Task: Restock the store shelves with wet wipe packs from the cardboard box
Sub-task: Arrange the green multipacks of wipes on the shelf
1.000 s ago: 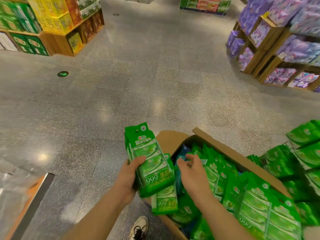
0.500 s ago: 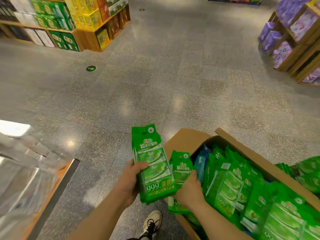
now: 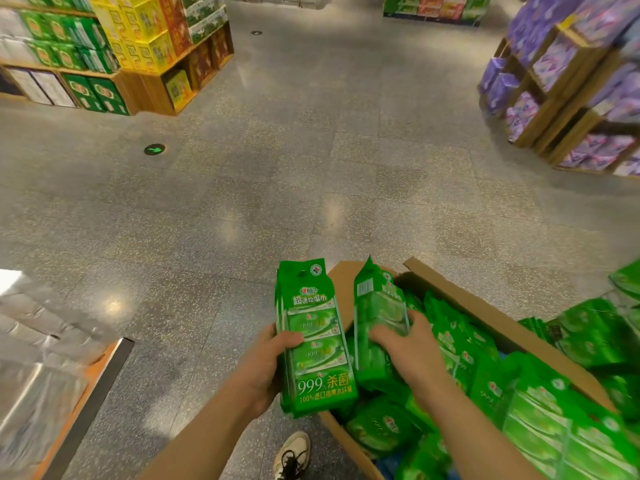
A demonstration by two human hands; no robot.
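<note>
An open cardboard box (image 3: 485,306) at the lower right is filled with several green wet wipe packs (image 3: 540,420). My left hand (image 3: 266,368) grips an upright stack of green packs (image 3: 317,341) just left of the box, thumb across the front. My right hand (image 3: 405,348) holds another green pack (image 3: 377,306) tilted upright over the box's near corner, fingers curled round it. More green packs lie on the shelf (image 3: 595,327) at the right edge.
Grey speckled floor stretches ahead. Wooden displays with yellow and green cartons (image 3: 138,39) stand at the far left, purple packs on wooden racks (image 3: 568,74) at the far right. A shiny wrapped surface with an orange edge (image 3: 45,382) is at the lower left. My shoe (image 3: 291,455) shows below.
My right hand has lifted a green pack out of the box and raised it beside the stack in my left hand. The view has shifted slightly.
</note>
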